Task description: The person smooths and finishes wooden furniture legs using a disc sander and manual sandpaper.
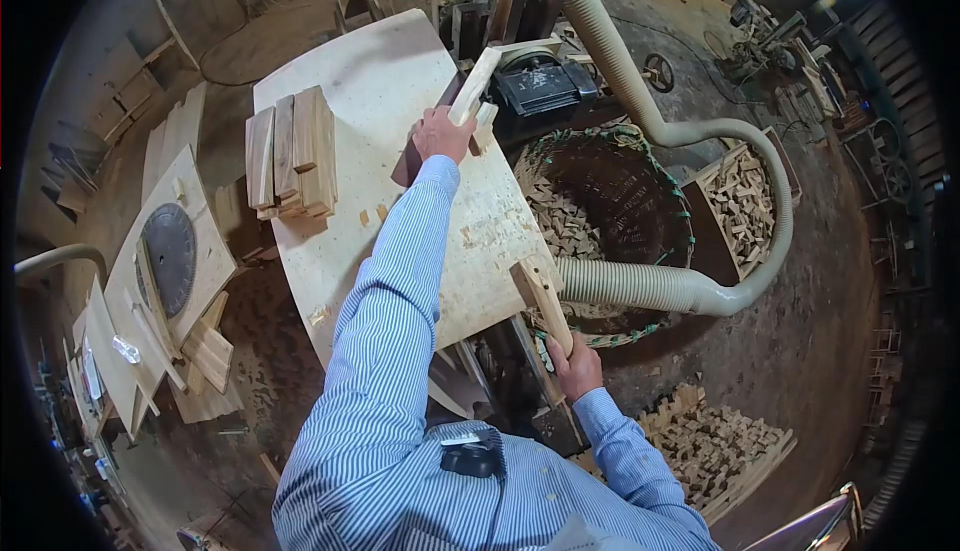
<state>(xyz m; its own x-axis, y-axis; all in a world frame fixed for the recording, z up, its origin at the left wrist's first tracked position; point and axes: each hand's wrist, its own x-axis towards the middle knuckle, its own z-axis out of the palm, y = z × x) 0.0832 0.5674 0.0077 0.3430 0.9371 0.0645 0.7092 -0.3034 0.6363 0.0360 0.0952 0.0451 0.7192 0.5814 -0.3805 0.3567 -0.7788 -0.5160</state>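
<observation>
My left hand [442, 136] is closed over the near end of a pale wooden piece [475, 88], beside a dark brown upright board [408, 164] on the worktable [385, 61]. Some of its fingers are hidden. The piece slants away toward a black motor-like housing [540, 89]. Low on the right, my right hand [577, 364] is wrapped round the lower end of a wooden bar [548, 303] with small dark marks. The bar's upper end meets the table's near right corner. To the left of my left arm lies a stack of wooden slats [292, 151].
A deep round basket [640, 191] with wood offcuts stands right of the table. A ribbed hose [640, 284] curves across it. More offcuts are piled in a bin [740, 201] and on the floor [715, 446]. A circular saw blade [168, 259] is exposed at left.
</observation>
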